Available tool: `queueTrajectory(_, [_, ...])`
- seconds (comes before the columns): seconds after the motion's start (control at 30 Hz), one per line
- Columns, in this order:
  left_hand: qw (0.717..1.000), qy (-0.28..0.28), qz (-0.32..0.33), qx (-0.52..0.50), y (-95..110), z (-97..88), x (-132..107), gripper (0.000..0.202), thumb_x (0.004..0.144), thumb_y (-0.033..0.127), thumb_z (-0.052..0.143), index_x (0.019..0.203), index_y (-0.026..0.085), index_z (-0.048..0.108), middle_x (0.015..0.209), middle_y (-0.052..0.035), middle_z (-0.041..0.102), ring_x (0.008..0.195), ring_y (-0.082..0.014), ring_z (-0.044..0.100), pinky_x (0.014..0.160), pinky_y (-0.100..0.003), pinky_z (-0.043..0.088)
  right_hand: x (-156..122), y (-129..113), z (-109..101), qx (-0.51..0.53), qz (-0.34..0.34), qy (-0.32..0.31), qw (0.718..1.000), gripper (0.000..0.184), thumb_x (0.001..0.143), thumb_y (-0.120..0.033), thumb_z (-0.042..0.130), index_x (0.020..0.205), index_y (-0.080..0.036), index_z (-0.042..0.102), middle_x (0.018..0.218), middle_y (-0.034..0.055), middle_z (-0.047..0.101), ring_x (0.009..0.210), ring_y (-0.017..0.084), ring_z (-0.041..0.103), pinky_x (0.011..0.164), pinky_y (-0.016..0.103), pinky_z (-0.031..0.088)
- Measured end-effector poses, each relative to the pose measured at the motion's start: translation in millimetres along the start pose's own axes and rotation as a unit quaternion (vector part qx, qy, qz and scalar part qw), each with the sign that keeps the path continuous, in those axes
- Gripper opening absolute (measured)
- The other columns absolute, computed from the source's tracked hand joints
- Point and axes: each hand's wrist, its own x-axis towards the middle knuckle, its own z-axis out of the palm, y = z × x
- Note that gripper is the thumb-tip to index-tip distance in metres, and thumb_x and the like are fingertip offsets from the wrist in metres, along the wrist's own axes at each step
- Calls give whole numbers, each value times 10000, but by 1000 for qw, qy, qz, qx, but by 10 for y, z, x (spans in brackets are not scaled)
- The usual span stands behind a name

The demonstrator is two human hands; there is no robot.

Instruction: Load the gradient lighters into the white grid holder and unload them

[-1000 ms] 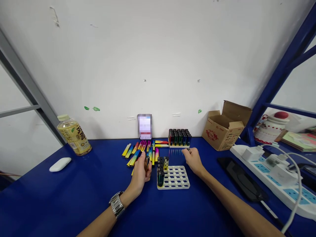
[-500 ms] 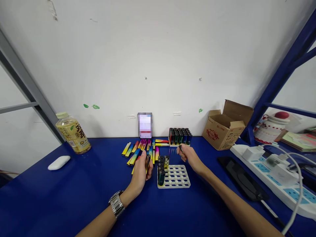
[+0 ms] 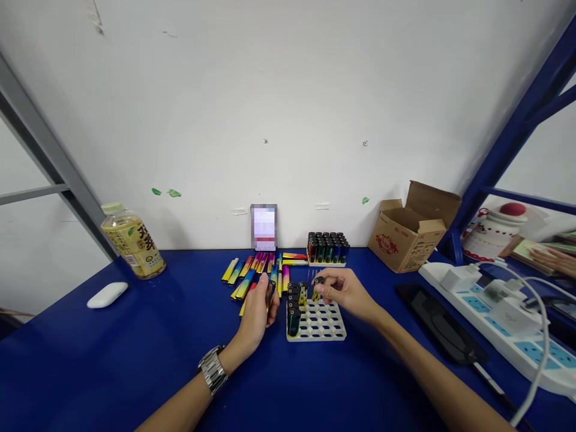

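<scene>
A white tray with round holes lies on the blue table, with several lighters standing along its left side. My right hand pinches a lighter upright over the tray's back row. My left hand is closed round a dark lighter just left of the tray. Behind it lies a pile of loose coloured lighters. A second tray full of lighters stands by the wall.
A tea bottle and a white oval case sit at the left. An open cardboard box, a black phone and a white power strip lie at the right. A small card leans on the wall.
My right hand moved from beside the full tray back and left to the white tray, carrying a lighter. My left hand stayed in place with its lighter.
</scene>
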Motion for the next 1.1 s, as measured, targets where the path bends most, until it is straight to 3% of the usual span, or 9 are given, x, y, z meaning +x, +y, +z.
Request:
queueTrajectory(0.1, [1000, 3, 2, 3, 12, 8, -12, 623, 809, 700, 328, 495, 178, 459, 383, 44, 366, 321, -64, 348, 347, -189, 253, -2, 15, 82, 17, 19, -12, 1000, 390, 792, -553, 595, 778, -165, 552, 543, 21, 625, 481, 145, 575, 526, 273, 467])
queueTrajectory(0.33, [998, 22, 52, 24, -30, 25, -16, 617, 810, 727, 317, 622, 175, 516, 442, 42, 430, 384, -87, 403, 382, -203, 313, -41, 55, 231, -21, -3, -13, 1000, 310, 896, -501, 470, 836, -196, 467, 614, 38, 682, 566, 172, 661, 552, 261, 496])
queueTrajectory(0.53, [989, 31, 141, 24, -43, 13, -30, 492, 848, 654, 388, 708, 193, 488, 603, 20, 536, 539, -118, 498, 530, -246, 427, -100, 32, 282, -198, -89, -7, 976, 284, 927, -376, 418, 704, -230, 320, 532, -26, 575, 456, 120, 532, 465, 209, 336])
queueTrajectory(0.7, [987, 0, 158, 19, -29, 22, -61, 411, 891, 567, 395, 739, 199, 494, 659, 10, 546, 603, -132, 508, 592, -260, 439, -89, 24, 256, -227, -126, -43, 965, 245, 941, -328, 371, 725, -214, 400, 562, -23, 537, 475, 113, 481, 491, 217, 306])
queueTrajectory(0.8, [980, -8, 191, 58, -17, 20, -89, 388, 919, 510, 368, 741, 197, 511, 673, 3, 553, 614, -136, 505, 601, -264, 425, -74, 38, 206, -285, -127, -17, 950, 327, 902, -407, 480, 651, -202, 438, 496, -39, 436, 466, 111, 410, 508, 236, 280])
queueTrajectory(0.87, [969, 5, 225, 103, -14, 4, -110, 375, 940, 462, 340, 772, 191, 537, 697, -7, 568, 634, -140, 512, 622, -269, 425, -79, 32, 174, -299, -120, 36, 946, 316, 864, -444, 546, 677, -193, 497, 499, -41, 421, 491, 118, 414, 534, 246, 306])
queueTrajectory(0.97, [939, 25, 294, 176, -32, -41, -141, 332, 959, 373, 316, 937, 170, 579, 763, -32, 606, 699, -158, 552, 676, -286, 448, -110, -18, 183, -283, -180, 109, 936, 241, 892, -401, 509, 929, -178, 591, 664, 11, 517, 659, 163, 487, 655, 293, 395])
queueTrajectory(1.1, [861, 10, 435, 263, -67, -84, -177, 272, 948, 218, 336, 1143, 167, 518, 916, -69, 625, 791, -165, 597, 717, -288, 483, -160, -121, 332, -241, -266, 81, 930, 382, 894, -434, 518, 1194, -204, 566, 870, 63, 527, 829, 202, 484, 749, 350, 432])
